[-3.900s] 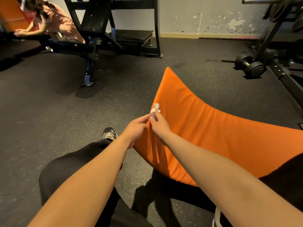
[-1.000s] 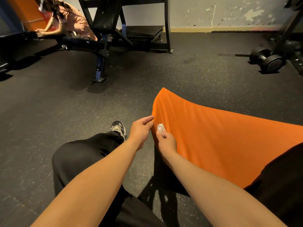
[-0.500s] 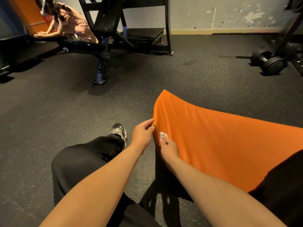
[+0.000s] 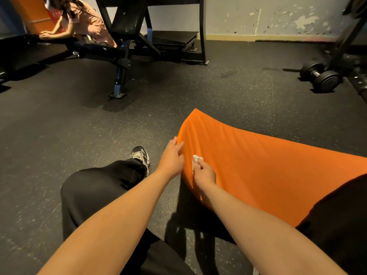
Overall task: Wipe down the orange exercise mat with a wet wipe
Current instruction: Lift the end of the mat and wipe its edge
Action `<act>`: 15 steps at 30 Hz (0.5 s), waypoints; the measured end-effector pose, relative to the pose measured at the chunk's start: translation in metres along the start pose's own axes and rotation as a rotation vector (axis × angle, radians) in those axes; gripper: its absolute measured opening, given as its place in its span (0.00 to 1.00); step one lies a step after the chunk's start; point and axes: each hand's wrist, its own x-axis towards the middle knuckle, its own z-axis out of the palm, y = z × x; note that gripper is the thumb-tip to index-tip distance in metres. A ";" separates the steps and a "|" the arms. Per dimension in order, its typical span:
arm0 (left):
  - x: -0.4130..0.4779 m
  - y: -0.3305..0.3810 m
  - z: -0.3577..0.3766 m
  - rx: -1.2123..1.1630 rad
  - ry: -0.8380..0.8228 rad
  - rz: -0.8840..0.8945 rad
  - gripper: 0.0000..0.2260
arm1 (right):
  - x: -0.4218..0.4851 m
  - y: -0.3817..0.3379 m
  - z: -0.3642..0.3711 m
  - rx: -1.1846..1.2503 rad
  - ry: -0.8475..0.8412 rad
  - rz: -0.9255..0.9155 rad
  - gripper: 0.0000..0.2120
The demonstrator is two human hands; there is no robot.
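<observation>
**Wipe held on the orange mat, close to its left edge**

Far to the left of the orange mat [image 4: 258, 165] and beyond it, another person [image 4: 83, 22] in a pink top leans on a black padded weight bench [image 4: 103, 50] with a blue steel foot. Between this bench and the mat lies a wide stretch of open floor [image 4: 59, 126], dark rubber with small pale speckles.

Just left of the mat is the wearer's own leg in loose black trousers [image 4: 99, 191]. It ends in a black shoe [image 4: 141, 154] with white laces, near the mat's left edge but apart from it.

The left hand [image 4: 172, 158] reaches to that edge with fingers almost straight. The fingertips touch the edge, and the hand holds nothing else. The right hand [image 4: 204, 171] is on the mat just inside the same edge. Its fingers are curled and pinch a small crumpled white wet wipe [image 4: 196, 159] against the orange surface.

The mat is matte and looks soft, with fine long creases near the left edge. That edge is lifted off the floor in a curve, with a dark shadow under it. The far corner is rounded. The near right part of the mat lies under a dark trouser leg.

Beyond the mat to the right, well apart from it, a black dumbbell [image 4: 321, 79] with round heads lies on the floor beside a slanted dark metal frame [image 4: 347, 36]. Behind it is a pale wall [image 4: 258, 14] with peeling paint.
</observation>
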 end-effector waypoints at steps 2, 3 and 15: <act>0.002 0.000 0.007 0.263 -0.016 -0.015 0.25 | 0.000 -0.004 -0.006 0.069 0.055 0.008 0.19; 0.002 0.002 0.011 0.272 -0.013 -0.022 0.25 | 0.000 -0.007 -0.010 0.110 0.064 0.031 0.20; -0.002 0.068 0.053 -0.181 -0.173 -0.006 0.19 | -0.006 -0.011 -0.060 0.380 0.170 0.130 0.17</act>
